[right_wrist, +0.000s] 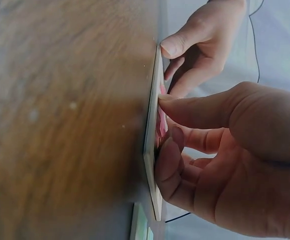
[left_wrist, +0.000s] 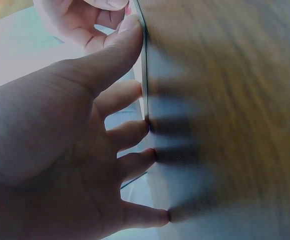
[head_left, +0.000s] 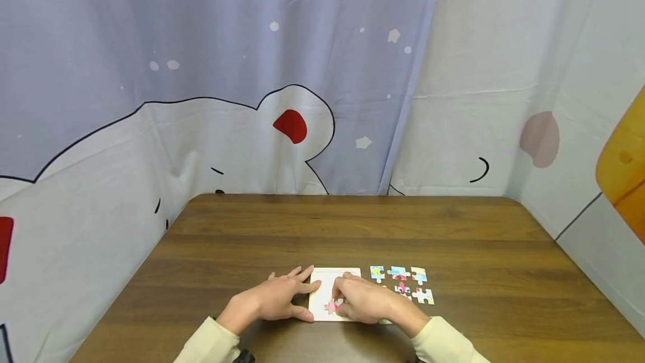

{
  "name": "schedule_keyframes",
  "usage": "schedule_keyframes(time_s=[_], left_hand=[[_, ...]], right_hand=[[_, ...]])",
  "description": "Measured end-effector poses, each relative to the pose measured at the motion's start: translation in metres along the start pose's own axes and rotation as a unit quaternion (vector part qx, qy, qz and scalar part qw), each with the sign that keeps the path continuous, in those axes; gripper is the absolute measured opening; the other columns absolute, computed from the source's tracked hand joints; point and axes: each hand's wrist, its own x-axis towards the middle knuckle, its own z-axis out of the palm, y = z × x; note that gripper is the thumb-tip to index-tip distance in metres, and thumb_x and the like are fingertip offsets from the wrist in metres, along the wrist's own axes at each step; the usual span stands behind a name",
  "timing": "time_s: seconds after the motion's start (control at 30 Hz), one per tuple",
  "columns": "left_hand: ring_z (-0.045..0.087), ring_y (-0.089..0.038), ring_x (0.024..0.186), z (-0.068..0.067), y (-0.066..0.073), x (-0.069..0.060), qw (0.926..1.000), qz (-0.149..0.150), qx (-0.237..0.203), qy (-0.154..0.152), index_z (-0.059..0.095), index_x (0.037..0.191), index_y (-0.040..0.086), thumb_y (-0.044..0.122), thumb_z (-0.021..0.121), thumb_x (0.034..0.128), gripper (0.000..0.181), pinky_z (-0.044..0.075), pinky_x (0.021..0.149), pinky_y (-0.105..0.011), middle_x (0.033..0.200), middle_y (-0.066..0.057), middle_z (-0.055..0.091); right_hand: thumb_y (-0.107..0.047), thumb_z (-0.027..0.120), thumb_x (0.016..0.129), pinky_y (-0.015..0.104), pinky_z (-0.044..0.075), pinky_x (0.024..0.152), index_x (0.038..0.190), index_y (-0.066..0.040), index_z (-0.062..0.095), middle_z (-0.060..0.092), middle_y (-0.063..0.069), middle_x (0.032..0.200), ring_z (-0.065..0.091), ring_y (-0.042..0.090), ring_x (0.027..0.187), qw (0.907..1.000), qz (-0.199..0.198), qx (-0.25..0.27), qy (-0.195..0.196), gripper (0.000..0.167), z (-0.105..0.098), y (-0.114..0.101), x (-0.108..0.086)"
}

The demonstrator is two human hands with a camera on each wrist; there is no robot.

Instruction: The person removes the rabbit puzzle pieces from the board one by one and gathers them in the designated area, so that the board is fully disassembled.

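Note:
A pale, shallow puzzle board (head_left: 332, 274) lies flat on the table between both hands. My left hand (head_left: 277, 297) is spread, with thumb and index finger on the board's left edge and the other fingers reaching down to the tabletop. Over the lower right part of the board, my right hand (head_left: 365, 298) has curled fingers and pinches a pink jigsaw piece (right_wrist: 162, 120) low against the board. Its fingers partly hide the piece. Pink artwork (head_left: 330, 307) shows on the board beside the right thumb.
Several loose jigsaw pieces (head_left: 399, 273) lie in rough rows right of the board, some partly covered by the right hand. The brown wooden table (head_left: 282, 223) runs back to a patterned curtain (head_left: 227, 60), which also hangs along both sides.

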Motion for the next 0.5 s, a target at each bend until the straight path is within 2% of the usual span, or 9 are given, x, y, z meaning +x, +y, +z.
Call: schedule_keyframes(time_s=[0.33,0.5], left_hand=[[0.025,-0.041,0.146,-0.0011,0.0011,-0.0002,1.0,0.001,0.0,0.001,0.051,0.149,0.018,0.054,0.07,0.0851,0.076,0.024,0.098,-0.081,0.162,-0.014,0.027],[0.025,-0.041,0.146,-0.0005,0.0007,0.0001,1.0,0.0,0.001,0.003,0.051,0.149,0.018,0.054,0.07,0.0851,0.076,0.024,0.098,-0.08,0.162,-0.014,0.027]], right_hand=[[-0.008,0.075,0.085,0.023,0.045,0.067,0.092,-0.01,0.062,0.054,-0.008,0.082,0.047,0.003,0.073,0.9996,0.001,0.024,0.015,0.015,0.0025,0.0021,0.0023],[-0.007,0.075,0.086,0.022,0.044,0.063,0.086,-0.011,0.063,0.053,-0.01,0.076,0.048,0.001,0.068,0.9988,0.005,0.05,0.005,0.012,0.0014,0.004,0.0039]])
